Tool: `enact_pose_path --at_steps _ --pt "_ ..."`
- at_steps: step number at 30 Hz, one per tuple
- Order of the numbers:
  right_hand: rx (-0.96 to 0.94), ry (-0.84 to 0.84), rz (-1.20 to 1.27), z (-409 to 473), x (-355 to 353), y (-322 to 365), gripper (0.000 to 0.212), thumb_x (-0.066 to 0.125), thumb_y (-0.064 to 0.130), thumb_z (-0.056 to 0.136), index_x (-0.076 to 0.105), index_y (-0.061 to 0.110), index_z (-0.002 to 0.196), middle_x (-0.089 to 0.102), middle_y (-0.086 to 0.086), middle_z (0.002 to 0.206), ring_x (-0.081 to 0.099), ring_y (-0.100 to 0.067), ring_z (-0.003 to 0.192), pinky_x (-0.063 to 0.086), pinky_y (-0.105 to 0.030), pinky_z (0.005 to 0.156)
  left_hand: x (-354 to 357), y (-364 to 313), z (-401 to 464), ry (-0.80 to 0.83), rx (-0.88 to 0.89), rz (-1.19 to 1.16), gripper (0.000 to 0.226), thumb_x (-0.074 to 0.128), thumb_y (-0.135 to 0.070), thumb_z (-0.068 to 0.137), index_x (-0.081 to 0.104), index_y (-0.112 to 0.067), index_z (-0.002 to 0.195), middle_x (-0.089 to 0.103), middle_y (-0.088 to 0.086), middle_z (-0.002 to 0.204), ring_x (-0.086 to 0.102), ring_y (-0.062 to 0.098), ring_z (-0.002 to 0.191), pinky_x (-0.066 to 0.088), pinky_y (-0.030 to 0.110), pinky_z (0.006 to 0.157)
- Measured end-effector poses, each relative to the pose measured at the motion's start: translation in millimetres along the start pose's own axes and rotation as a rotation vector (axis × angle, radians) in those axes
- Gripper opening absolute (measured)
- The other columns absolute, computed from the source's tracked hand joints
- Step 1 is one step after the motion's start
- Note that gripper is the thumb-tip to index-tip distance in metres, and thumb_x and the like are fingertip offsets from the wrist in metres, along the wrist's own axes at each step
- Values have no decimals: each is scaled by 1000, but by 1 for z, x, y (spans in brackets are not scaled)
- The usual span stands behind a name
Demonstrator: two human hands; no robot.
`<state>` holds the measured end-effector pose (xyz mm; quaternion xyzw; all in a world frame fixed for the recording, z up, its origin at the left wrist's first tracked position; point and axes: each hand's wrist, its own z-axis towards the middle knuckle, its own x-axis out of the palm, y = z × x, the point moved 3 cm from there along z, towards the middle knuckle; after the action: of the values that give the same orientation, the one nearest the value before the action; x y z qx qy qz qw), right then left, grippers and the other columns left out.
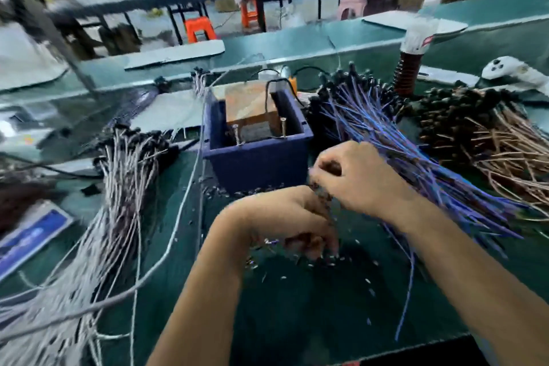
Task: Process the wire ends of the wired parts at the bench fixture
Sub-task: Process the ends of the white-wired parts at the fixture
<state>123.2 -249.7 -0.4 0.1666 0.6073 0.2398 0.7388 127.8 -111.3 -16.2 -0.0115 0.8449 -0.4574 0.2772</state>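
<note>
Beside blue fixture [258, 154]: blue-wired parts [395, 140], black heads, fanned.

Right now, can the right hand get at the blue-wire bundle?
Probably yes. The right hand sits right beside the blue-wire bundle, with nothing between them. But its fingers are curled round small dark parts, so it looks occupied.

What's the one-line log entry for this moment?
hands: left and right both curled on small dark parts | place: before blue fixture box | blue-wire bundle right
</note>
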Motion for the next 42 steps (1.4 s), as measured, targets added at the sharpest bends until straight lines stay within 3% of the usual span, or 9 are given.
enact_pose_path --at_steps 7,11,15,20,24,31,35,39,42 --pt "-76 113 249 23 120 98 17 67 21 95 77 14 83 74 -6 85 66 -24 82 47 -35 72 -48 107 -89 -523 -488 213 25 54 -3 77 69 -11 59 74 10 64 63 22 56 44 22 47" --pt "32 213 302 49 160 132 18 61 19 97 72 14 112 73 -11 107 66 -31 102 53 -38 89 -71 123 -122 -1055 -602 264 20 56 -16 83 75 -15 87 74 12 91 69 34 91 55 33 78" --pt "97 233 219 64 183 140 19 57 23 96 64 16 111 72 -14 99 68 -35 88 57 -36 79 -83 122 -134 -1400 -545 259 22 56 -17 89 75 -21 99 73 9 102 65 32 101 44 31 81" --pt "117 226 210 71 189 133 16 48 21 100 58 17 111 72 -12 84 72 -27 65 60 -32 70 -106 134 -126 -1354 -674 411 37 58 -13 88 59 -10 125 60 20 127 53 37 122 42 40 103" --pt "124 218 193 70 189 133 18 50 24 102 59 16 114 70 -14 102 71 -35 82 62 -41 77 -123 133 -118 -1331 -718 466 44 60 -4 88 51 -8 131 51 22 133 51 39 123 45 41 99" --pt "128 236 188 67 186 132 18 48 24 102 58 15 113 72 -16 93 72 -32 81 59 -35 76 -133 134 -110 -1302 -762 487 30 57 0 89 61 -4 118 65 21 121 64 42 114 54 46 90" --pt "147 243 242 67 188 129 13 47 25 104 57 17 108 73 -10 78 72 -21 59 47 -25 51 -136 132 -110 -1264 -735 468 28 59 -6 84 63 -3 112 65 23 119 64 43 112 53 41 89" --pt "129 263 315 67 188 124 13 47 25 105 58 18 109 76 -7 76 72 -19 59 59 -33 70 -142 129 -114 -1285 -744 356 18 60 -9 78 61 -8 96 66 20 111 65 41 105 51 37 83" --pt "107 259 377 64 185 123 13 49 26 105 60 18 107 76 -7 79 71 -19 53 60 -33 67 -145 130 -116 -1258 -737 211 15 55 -9 77 63 -6 90 64 14 92 61 36 88 46 34 75"
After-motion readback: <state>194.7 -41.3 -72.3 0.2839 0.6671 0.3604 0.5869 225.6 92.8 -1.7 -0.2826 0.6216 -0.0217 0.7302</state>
